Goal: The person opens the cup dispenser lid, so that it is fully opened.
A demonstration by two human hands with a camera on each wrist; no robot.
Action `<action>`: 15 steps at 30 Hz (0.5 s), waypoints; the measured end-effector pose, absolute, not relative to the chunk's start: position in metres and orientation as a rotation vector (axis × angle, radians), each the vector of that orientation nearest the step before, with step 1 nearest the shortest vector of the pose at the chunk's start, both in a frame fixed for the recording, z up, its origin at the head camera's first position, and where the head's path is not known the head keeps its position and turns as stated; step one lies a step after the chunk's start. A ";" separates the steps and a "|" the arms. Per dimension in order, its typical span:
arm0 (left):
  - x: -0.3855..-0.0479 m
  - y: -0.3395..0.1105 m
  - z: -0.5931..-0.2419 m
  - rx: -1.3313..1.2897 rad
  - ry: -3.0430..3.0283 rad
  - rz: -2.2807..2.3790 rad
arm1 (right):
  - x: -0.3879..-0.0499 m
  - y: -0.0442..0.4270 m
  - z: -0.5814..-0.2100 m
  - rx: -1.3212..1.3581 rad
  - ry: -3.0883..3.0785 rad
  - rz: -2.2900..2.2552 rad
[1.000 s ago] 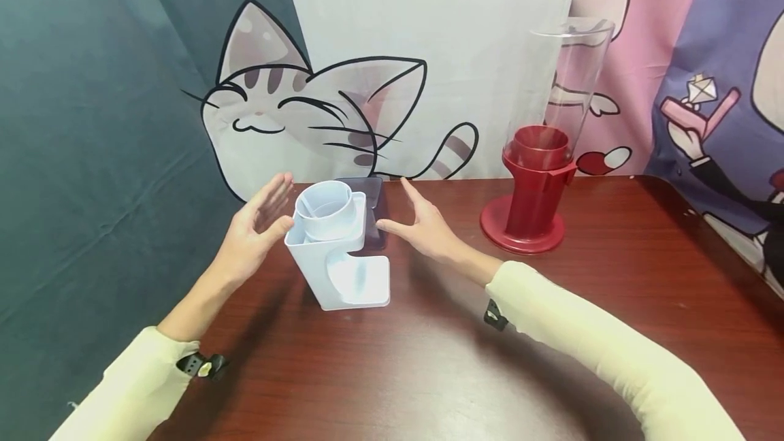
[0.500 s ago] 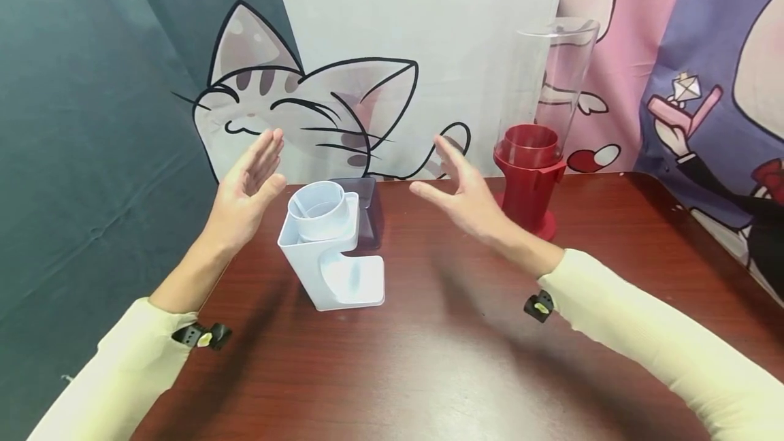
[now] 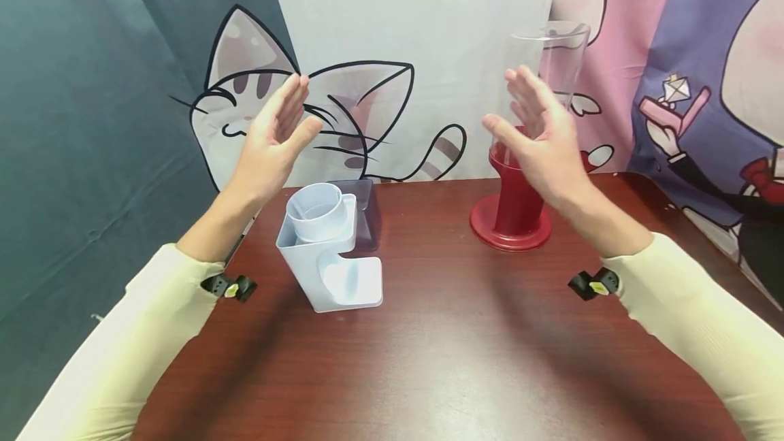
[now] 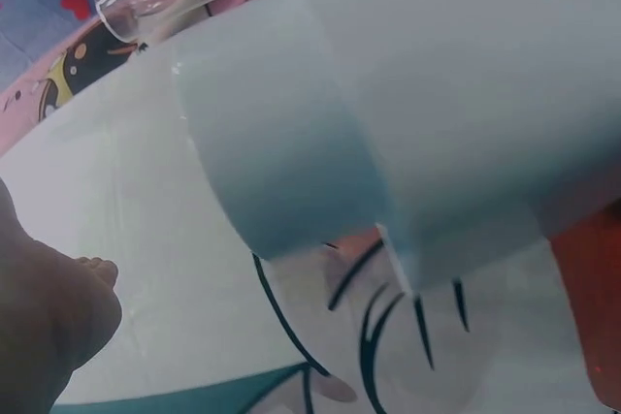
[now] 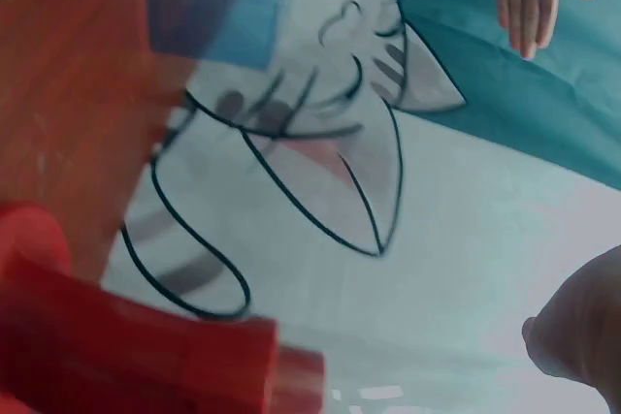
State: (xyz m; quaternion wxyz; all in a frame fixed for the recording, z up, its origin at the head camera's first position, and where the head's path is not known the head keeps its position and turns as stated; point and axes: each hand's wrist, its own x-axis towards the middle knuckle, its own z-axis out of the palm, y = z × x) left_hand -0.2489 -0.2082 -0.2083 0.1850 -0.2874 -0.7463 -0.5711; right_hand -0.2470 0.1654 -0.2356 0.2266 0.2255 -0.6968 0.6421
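My left hand (image 3: 269, 148) hovers in the air above and behind a white plastic holder (image 3: 300, 267), fingers straight, touching nothing. A white round cup-like piece (image 3: 333, 218) sits in the holder's top, and a flat tray juts out at its lower right. My right hand (image 3: 548, 148) is raised with straight fingers in front of a red stand (image 3: 510, 220) with a clear tall cylinder (image 3: 560, 63). From the head view I cannot tell any contact there; the right wrist view shows the red stand (image 5: 146, 346) apart from the thumb. The left wrist view shows the white holder (image 4: 485, 75) close up and blurred.
A dark translucent box (image 3: 367, 220) stands right behind the white holder. Both things rest on a reddish-brown wooden table (image 3: 422, 332). A printed cartoon cloth (image 3: 453, 53) hangs behind the table, with a green cloth (image 3: 92, 121) on the left.
Both hands have risen from either side of the white holder. The right hand has moved right to before the red stand, the left upward. The holder stays in place on the table.
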 end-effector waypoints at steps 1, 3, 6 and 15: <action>-0.252 -0.204 -0.205 -0.808 -2.106 -1.606 | -0.246 0.169 -0.233 0.610 -1.897 1.780; -0.257 -0.197 -0.200 -0.808 -2.121 -1.594 | -0.245 0.176 -0.228 0.593 -1.840 1.820; -0.268 -0.184 -0.194 -0.800 -2.152 -1.581 | -0.245 0.186 -0.225 0.567 -1.760 1.881; -0.300 -0.140 -0.192 -0.761 -2.247 -1.595 | -0.248 0.215 -0.231 0.412 -1.746 1.800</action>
